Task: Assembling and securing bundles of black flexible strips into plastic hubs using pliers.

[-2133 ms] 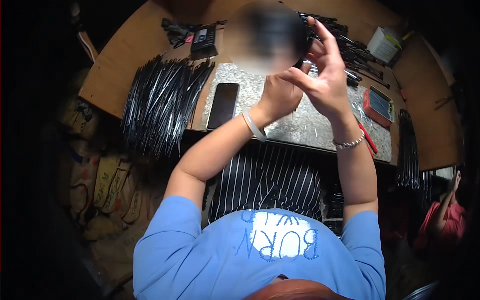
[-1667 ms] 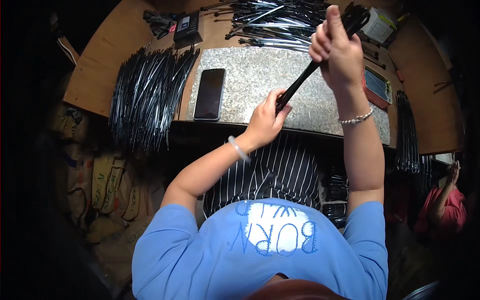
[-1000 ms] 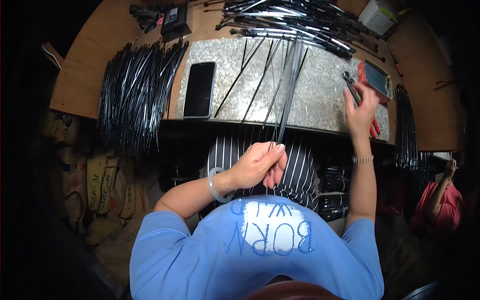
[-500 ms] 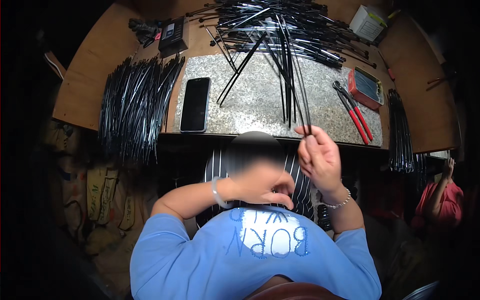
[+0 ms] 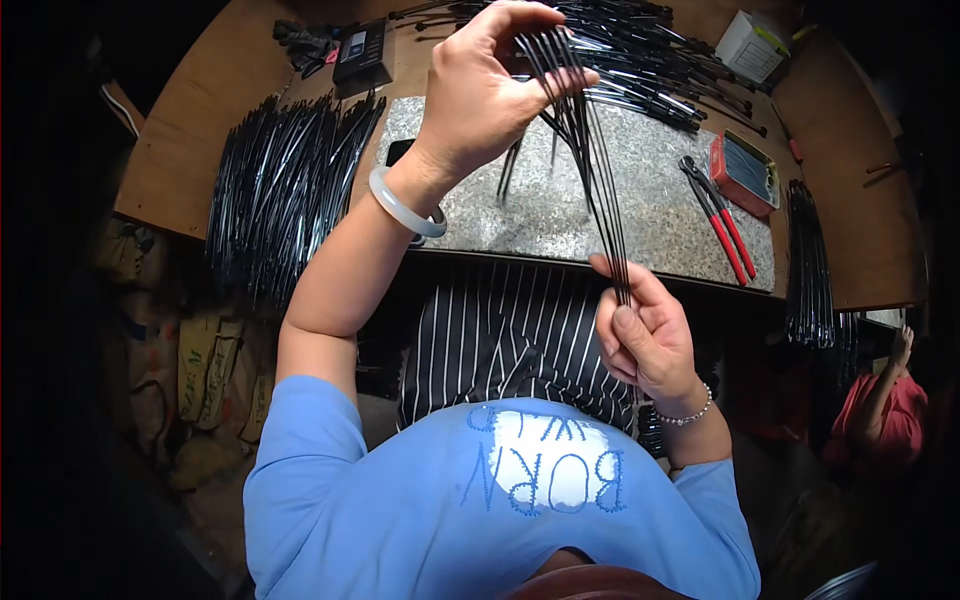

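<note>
Several long, thin black rods (image 5: 602, 200) stretch between my two hands, spread slightly apart at the top and gathered at the bottom. My left hand (image 5: 487, 85) reaches up over the table, its thumb and fingers closed around the upper ends. Lower down, just off the table's front edge, my right hand (image 5: 648, 335) pinches the gathered lower ends between thumb and fingers. Behind my left hand a large heap of similar black rods (image 5: 630, 70) lies at the back of the table. My left forearm hides most of a dark phone (image 5: 399, 150).
A bunch of black rods (image 5: 285, 190) overhangs the front edge at left, and a smaller bunch (image 5: 808, 270) at right. Red-handled pliers (image 5: 722, 222) lie on the speckled slab (image 5: 470, 220) beside a red tin (image 5: 745, 175). Behind stand a black box (image 5: 363, 58) and white carton (image 5: 752, 47).
My left hand has risen from my lap to the rods' upper ends and closed on them. More rods now run down to my right hand, which has dropped slightly.
</note>
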Available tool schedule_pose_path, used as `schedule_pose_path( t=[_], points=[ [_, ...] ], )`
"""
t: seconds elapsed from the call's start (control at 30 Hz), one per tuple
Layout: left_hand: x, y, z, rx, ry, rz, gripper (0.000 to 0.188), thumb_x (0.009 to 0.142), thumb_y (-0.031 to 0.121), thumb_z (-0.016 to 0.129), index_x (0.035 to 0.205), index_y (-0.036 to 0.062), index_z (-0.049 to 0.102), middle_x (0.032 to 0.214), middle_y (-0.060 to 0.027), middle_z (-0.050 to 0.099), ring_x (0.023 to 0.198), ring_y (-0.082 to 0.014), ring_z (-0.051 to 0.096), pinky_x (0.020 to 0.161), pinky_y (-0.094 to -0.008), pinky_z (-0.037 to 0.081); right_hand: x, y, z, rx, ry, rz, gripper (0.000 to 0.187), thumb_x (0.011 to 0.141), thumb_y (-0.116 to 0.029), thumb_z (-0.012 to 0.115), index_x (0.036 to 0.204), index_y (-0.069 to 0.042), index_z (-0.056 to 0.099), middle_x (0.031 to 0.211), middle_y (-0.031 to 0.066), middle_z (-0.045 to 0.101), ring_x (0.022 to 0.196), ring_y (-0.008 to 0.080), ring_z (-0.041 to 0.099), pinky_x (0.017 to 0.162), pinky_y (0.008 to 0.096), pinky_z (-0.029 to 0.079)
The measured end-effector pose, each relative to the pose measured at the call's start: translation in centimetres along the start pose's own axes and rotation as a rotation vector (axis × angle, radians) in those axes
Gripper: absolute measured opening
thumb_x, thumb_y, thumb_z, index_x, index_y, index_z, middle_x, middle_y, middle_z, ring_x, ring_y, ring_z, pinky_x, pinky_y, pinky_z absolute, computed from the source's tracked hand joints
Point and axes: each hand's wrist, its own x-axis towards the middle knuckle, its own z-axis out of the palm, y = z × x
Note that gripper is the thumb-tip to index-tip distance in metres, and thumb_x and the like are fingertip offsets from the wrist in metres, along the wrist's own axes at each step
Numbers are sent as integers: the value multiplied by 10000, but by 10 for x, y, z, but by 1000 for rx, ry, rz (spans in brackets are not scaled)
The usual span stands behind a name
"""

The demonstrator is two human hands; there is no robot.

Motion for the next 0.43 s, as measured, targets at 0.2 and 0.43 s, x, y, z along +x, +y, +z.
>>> schedule_pose_path(
  t=[0.2, 0.43],
  points=[
    [4, 30, 2, 259, -200, -184, 482, 707, 91, 777, 1111, -37, 548, 926, -128, 636, 800, -156, 606, 738, -241, 510, 12, -6, -4, 84, 12, -17, 393, 967, -138, 420, 1307, 42, 341, 620, 52, 488, 364, 15, 268, 293, 140, 240],
    [1, 9, 3, 62, -112, -96, 479, 714, 83, 770, 1140, 7, 567, 979, -110, 651, 808, -148, 609, 750, -218, 509, 18, -1, -6, 8, 116, -77, 450, 962, -202, 459, 1334, 12, 323, 651, 85, 528, 355, 14, 269, 281, 150, 244]
  ],
)
